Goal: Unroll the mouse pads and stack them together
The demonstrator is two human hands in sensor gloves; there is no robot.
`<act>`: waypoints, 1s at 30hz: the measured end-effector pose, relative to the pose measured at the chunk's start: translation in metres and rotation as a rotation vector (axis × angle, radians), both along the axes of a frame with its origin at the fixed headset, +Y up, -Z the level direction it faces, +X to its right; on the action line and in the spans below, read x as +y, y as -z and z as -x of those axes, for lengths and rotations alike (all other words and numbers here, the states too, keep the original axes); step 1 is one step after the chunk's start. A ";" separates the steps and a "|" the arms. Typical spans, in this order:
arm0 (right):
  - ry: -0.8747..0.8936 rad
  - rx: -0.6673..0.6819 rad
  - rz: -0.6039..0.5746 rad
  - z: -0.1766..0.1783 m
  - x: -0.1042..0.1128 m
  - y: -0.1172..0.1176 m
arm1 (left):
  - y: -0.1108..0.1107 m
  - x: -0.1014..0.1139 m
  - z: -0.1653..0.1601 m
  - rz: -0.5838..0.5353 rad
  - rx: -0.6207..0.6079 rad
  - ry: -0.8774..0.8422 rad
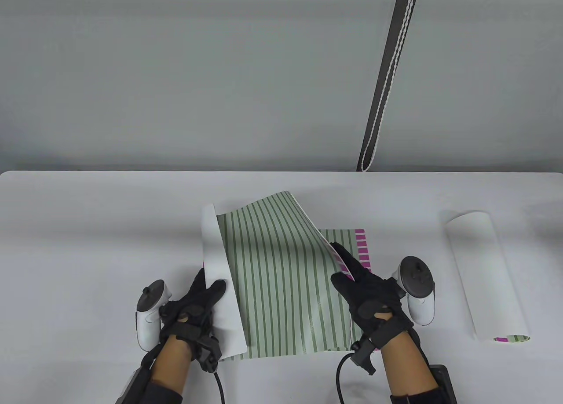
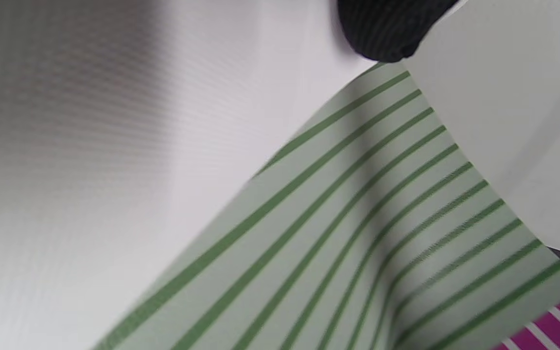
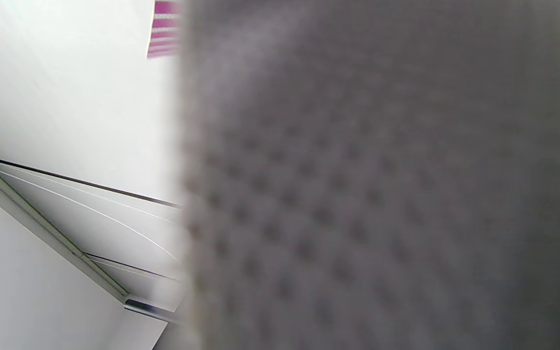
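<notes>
A green-striped mouse pad point(image 1: 281, 281) is held spread, its sides curling up and its white underside showing at the left edge. My left hand point(image 1: 198, 303) grips that curled left edge. My right hand point(image 1: 360, 285) grips the raised right edge. Under it lies a flat pad with magenta stripes point(image 1: 361, 245), partly covered. In the left wrist view the green stripes point(image 2: 358, 233) fill the frame, with one fingertip point(image 2: 387, 29) at the top. The right wrist view is mostly blocked by a blurred grey textured surface point(image 3: 382, 194). A rolled pad point(image 1: 484, 272), white outside, lies at the right.
The white table point(image 1: 88, 245) runs to a grey wall behind. A dark strap with a white cord point(image 1: 387, 78) hangs on the wall at upper right. Glove cables trail off the table's front edge.
</notes>
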State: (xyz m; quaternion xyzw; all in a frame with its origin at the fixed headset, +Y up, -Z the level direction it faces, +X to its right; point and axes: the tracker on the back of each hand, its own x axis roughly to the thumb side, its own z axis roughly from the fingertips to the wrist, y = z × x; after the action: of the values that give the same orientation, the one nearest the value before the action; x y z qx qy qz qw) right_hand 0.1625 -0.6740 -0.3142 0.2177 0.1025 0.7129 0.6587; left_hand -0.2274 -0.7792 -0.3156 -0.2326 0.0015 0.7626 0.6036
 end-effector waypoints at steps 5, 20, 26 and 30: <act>0.006 -0.003 -0.003 -0.004 0.002 0.001 | 0.000 -0.003 -0.006 0.002 -0.093 -0.094; 0.012 -0.035 0.012 -0.025 0.006 0.006 | 0.004 -0.001 0.010 0.015 -0.187 -0.058; -0.145 -0.157 0.057 -0.050 0.005 0.014 | 0.015 0.024 0.033 0.006 -0.319 0.392; -0.358 -0.250 0.101 -0.060 0.003 0.021 | 0.027 0.048 0.034 -0.071 -0.152 0.658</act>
State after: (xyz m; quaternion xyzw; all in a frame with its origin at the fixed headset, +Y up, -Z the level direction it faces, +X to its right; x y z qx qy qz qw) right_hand 0.2230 -0.6707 -0.3355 0.0724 0.0926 0.8338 0.5394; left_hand -0.2609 -0.7312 -0.3427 -0.2548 0.0048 0.5070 0.8234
